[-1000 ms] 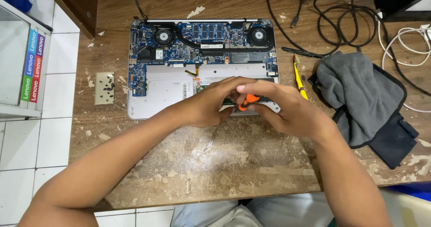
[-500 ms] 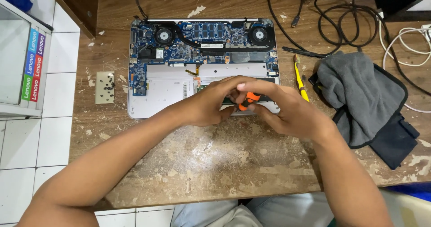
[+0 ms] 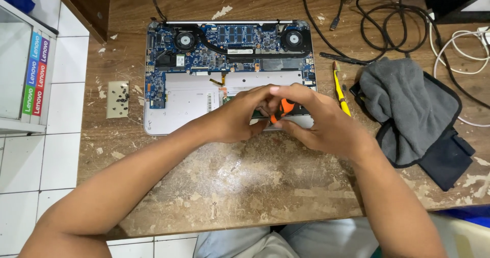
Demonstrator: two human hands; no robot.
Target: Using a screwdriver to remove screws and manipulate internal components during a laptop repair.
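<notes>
both hands, left hand and right hand, clasp an orange tool, its tip hidden over the laptop.

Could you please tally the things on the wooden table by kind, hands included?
Hands: 2 (left hand, right hand)
Opened laptop: 1
Orange-handled screwdriver: 1
Yellow-handled tool: 1
Grey cloth: 1
Small pad of screws: 1
Total: 7

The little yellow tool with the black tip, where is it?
In the head view, the slim yellow tool lies on the worn wooden table, between the opened laptop and the crumpled grey cloth, just beyond the right hand.
</notes>
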